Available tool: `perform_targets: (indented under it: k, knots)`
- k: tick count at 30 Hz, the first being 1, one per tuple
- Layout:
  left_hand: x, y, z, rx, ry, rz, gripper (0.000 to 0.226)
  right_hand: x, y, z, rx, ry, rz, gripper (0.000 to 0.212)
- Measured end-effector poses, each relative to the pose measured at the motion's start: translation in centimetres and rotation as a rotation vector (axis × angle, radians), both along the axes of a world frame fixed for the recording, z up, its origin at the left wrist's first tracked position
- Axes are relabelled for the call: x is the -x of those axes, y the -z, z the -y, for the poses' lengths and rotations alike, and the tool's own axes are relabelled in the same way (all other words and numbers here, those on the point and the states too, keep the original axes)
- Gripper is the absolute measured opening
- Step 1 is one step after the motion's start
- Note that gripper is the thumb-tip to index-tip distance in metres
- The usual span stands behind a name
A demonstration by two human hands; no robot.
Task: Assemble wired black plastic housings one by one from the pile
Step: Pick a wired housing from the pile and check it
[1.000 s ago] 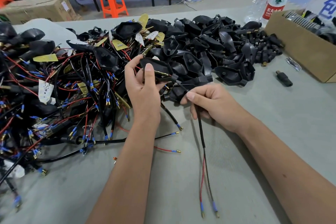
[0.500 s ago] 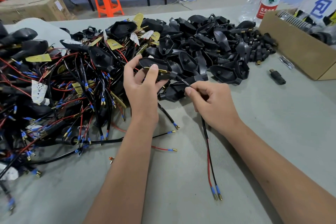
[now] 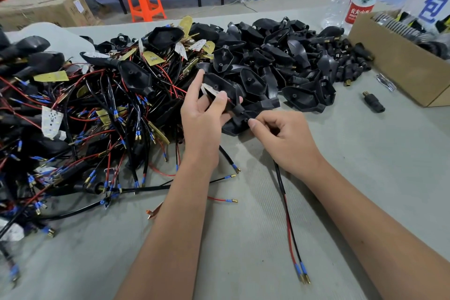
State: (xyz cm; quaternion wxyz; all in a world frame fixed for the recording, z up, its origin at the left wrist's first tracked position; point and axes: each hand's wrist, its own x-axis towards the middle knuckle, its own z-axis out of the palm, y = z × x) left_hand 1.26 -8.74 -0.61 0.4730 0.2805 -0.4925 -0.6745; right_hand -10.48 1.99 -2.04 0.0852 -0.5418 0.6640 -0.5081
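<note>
A left hand point(image 3: 202, 114) grips a black housing point(image 3: 220, 87) above the worktop point(image 3: 365, 165) beside the pile point(image 3: 267, 56), while right-hand point(image 3: 287, 139) fingers point(image 3: 253, 125) pinch its cable point(image 3: 288, 214), ending in 2 blue-sleeved terminals.

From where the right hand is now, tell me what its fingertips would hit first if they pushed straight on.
Most likely the stem of the black housing the left hand grips: the right hand pinches the cable right beside it. Depth is hard to judge.
</note>
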Motion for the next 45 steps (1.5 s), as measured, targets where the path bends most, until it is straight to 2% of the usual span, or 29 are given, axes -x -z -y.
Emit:
perform_targets:
  k: [5, 12, 16, 18, 20, 27, 31, 36, 40, 45]
  knots:
    - [0.1, 0.3, 0.2, -0.015, -0.001, -0.022, 0.065, -0.1, 0.0, 0.0, 0.026, 0.019, 0.016, 0.039]
    - [0.1, 0.4, -0.2, 0.077, -0.044, 0.031, 0.069, 0.2, 0.2, 0.2, -0.053, 0.048, 0.153, 0.029]
    - [-0.1, 0.5, -0.3, 0.307, -0.129, 0.154, 0.068, 0.0, -0.3, 0.3, 0.147, 0.212, -0.016, 0.017]
    - [0.0, 0.6, -0.5, 0.447, -0.153, 0.253, 0.068, -0.3, -0.5, 0.6, 0.198, 0.197, -0.062, 0.013]
    - [0.1, 0.8, -0.9, 0.523, -0.124, 0.305, 0.067, -0.6, -0.5, 1.2, 0.154, 0.136, -0.041, 0.014]
    - [-1.1, 0.9, 0.6, 0.462, 0.148, 0.329, 0.082, -0.2, -0.4, 2.2, 0.059, 0.098, 0.086, 0.005]
    - [-1.3, 1.0, 0.6, 0.407, 0.249, 0.270, 0.093, -0.1, -0.4, 2.3, 0.062, 0.112, 0.096, 0.018]
    - [-0.6, 1.3, 0.1, 0.430, 0.170, 0.279, 0.088, -0.4, -0.3, 2.1, 0.100, 0.162, -0.018, 0.013]
    - [-0.5, 1.4, -0.3, 0.418, 0.144, 0.283, 0.087, -0.4, 0.1, 1.9, 0.241, 0.285, -0.139, 0.022]
    - [-0.5, 1.4, -0.7, 0.487, 0.093, 0.290, 0.076, -0.3, 0.5, 1.7, 0.323, 0.313, -0.219, 0.029]
